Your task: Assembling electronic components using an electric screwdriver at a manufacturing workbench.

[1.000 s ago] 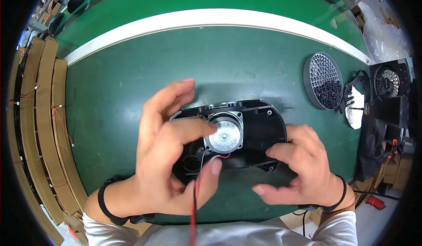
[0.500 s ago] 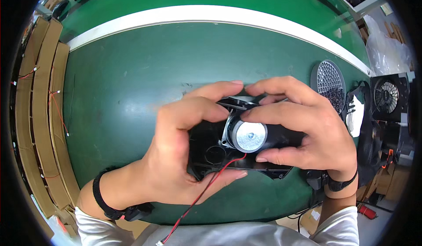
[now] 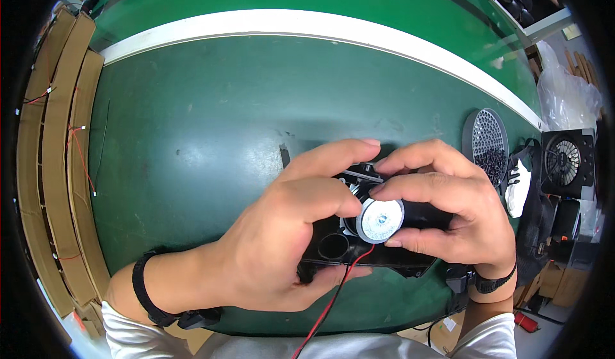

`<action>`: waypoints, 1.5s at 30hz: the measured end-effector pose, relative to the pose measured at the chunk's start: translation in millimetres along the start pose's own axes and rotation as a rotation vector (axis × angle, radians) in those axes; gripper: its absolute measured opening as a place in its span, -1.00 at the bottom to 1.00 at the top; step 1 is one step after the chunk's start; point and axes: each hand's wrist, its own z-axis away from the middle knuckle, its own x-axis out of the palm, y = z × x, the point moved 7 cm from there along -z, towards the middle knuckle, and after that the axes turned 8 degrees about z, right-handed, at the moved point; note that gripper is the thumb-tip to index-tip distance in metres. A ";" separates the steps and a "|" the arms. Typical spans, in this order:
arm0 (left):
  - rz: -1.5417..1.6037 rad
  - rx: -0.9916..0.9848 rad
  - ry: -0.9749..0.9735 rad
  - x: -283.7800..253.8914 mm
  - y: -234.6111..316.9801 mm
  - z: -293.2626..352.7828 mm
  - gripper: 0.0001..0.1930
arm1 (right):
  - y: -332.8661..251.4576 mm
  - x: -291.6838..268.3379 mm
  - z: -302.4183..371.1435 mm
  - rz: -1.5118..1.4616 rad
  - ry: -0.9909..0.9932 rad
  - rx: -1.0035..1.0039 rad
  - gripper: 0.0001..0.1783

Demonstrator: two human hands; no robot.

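Observation:
A small loudspeaker (image 3: 382,222) with a round silver back sits tilted in a black plastic housing (image 3: 397,261). My right hand (image 3: 461,202) pinches the speaker's rim, index finger above and thumb below. My left hand (image 3: 275,237) is closed around the housing's left side, its thumb beneath the near edge and a bent finger against the speaker's left side. From the speaker, a red and black wire pair (image 3: 331,303) hangs toward me and leaves the lower edge of the view. My fingers hide much of the housing's far side.
Long cardboard boxes (image 3: 57,166) with thin wires over them line the left side. On the right of the green table (image 3: 192,102) stands a round grey tray (image 3: 485,134) of small black parts. A black fan (image 3: 567,161) is beyond it. A white rail (image 3: 288,22) crosses the far side.
Both hands, the housing and the speaker have shifted right and nearer in the view. The speaker's silver back now faces up more brightly. The wire's white plug has left the view.

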 end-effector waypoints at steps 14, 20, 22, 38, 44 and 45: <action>-0.341 -0.025 -0.106 2.3 9.7 -6.3 -0.55 | 7.4 -0.6 -0.2 -0.037 -0.007 -0.030 -0.45; -0.418 -0.058 -0.161 1.4 11.7 -8.2 -0.55 | 15.5 2.3 0.9 -0.229 -0.037 -0.018 -0.49; -0.430 -0.066 -0.167 1.8 12.7 -7.7 -0.54 | 14.3 2.9 1.5 -0.241 -0.034 -0.011 -0.49; -0.521 -0.088 -0.183 5.5 14.9 -13.6 -0.52 | 14.2 -0.8 0.9 -0.239 -0.013 -0.037 -0.51; -0.536 -0.077 -0.218 11.5 16.5 -15.6 -0.53 | -0.5 -12.1 16.5 -0.003 0.163 -0.009 -0.52; -0.568 -0.104 -0.229 8.0 13.4 -9.1 -0.51 | -14.8 -17.4 19.4 0.093 0.235 -0.037 -0.50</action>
